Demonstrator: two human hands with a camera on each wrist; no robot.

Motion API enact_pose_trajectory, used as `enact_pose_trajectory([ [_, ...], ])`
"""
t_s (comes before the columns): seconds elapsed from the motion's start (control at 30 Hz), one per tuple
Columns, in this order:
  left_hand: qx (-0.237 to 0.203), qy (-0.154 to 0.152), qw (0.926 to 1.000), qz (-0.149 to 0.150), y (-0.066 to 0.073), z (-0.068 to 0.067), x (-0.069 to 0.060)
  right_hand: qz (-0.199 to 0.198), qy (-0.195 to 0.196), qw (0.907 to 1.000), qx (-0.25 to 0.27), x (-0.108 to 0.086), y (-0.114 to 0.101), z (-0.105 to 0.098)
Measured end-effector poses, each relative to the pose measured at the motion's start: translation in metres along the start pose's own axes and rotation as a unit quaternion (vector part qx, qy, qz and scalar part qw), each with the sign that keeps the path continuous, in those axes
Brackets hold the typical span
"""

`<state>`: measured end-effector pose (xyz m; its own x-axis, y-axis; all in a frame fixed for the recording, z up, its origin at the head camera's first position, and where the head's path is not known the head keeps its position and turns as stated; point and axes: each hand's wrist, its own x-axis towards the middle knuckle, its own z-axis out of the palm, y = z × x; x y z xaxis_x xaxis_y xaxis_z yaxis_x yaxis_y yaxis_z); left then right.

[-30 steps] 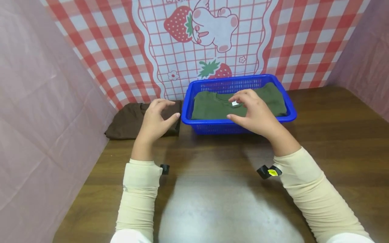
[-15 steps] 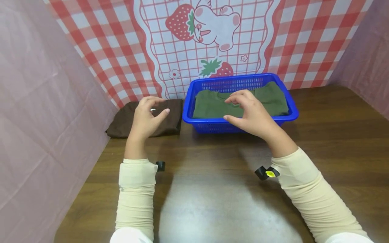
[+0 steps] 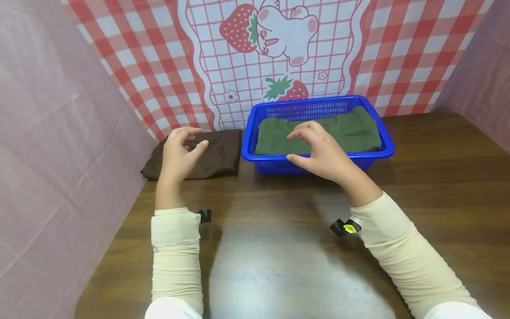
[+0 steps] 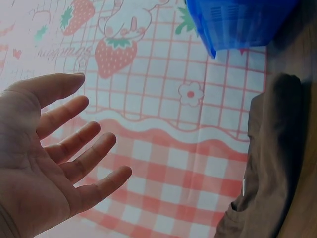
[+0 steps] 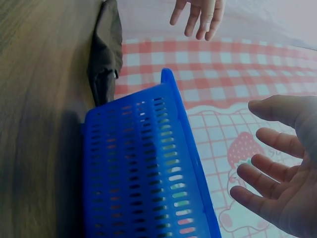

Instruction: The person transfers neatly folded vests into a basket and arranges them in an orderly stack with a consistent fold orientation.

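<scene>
My left hand [image 3: 178, 153] hovers above a folded brown garment [image 3: 217, 155] on the table's left side, its fingers loosely bent around nothing. In the left wrist view the same hand [image 4: 54, 148] shows spread fingers, apart from the brown cloth [image 4: 272, 163]. Over the front rim of a blue plastic basket [image 3: 318, 157] is my right hand [image 3: 320, 150], relaxed and holding nothing. A folded dark green shirt [image 3: 354, 128] lies inside the basket, its neckline toward the back; my right hand covers part of it. The right wrist view has the basket's slotted wall [image 5: 133, 158] beside that hand [image 5: 282, 173].
The wooden table [image 3: 279, 248] stretches in front of the basket and to its right. A red-and-white checked cloth [image 3: 414, 53] with strawberry prints hangs behind. Pinkish fabric [image 3: 52, 133] closes off the left side, and similar fabric stands at the right.
My left hand has moved left, from near the basket's left corner to over the brown garment's left part. The right hand has drifted slightly left over the basket. Both garments stay put.
</scene>
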<state>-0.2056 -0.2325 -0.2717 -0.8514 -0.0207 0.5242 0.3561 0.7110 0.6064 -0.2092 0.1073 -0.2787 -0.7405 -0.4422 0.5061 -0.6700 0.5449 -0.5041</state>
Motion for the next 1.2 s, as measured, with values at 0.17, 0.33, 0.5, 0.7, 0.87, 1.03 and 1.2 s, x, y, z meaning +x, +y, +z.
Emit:
enact_pose_trajectory([
  [0.17, 0.002, 0.007, 0.9998, -0.016, -0.008, -0.005, 0.0, -0.005, 0.001, 0.9999, 0.01, 0.002, -0.003, 0.005],
  [0.33, -0.004, 0.01, 0.9996, -0.028, -0.012, -0.007, 0.0, -0.005, -0.001, 0.9998, 0.017, 0.006, -0.005, 0.01],
  [0.5, -0.016, 0.007, 0.9987, -0.049, -0.017, -0.007, 0.0, -0.008, -0.01, 0.9996, 0.026, 0.009, -0.011, 0.017],
  [0.7, -0.02, 0.013, 0.9973, -0.07, -0.025, -0.008, -0.001, -0.027, -0.008, 0.9989, 0.037, 0.013, -0.021, 0.025],
  [0.87, -0.02, 0.015, 0.9969, -0.075, -0.027, -0.008, -0.001, -0.038, -0.015, 0.9983, 0.043, 0.016, -0.028, 0.033],
  [1.03, -0.019, 0.013, 0.997, -0.074, -0.027, -0.008, -0.001, -0.04, -0.03, 0.9977, 0.045, 0.017, -0.032, 0.043],
  [1.2, -0.025, 0.007, 0.9959, -0.087, -0.026, -0.009, -0.003, -0.058, -0.041, 0.9965, 0.044, 0.017, -0.038, 0.052],
])
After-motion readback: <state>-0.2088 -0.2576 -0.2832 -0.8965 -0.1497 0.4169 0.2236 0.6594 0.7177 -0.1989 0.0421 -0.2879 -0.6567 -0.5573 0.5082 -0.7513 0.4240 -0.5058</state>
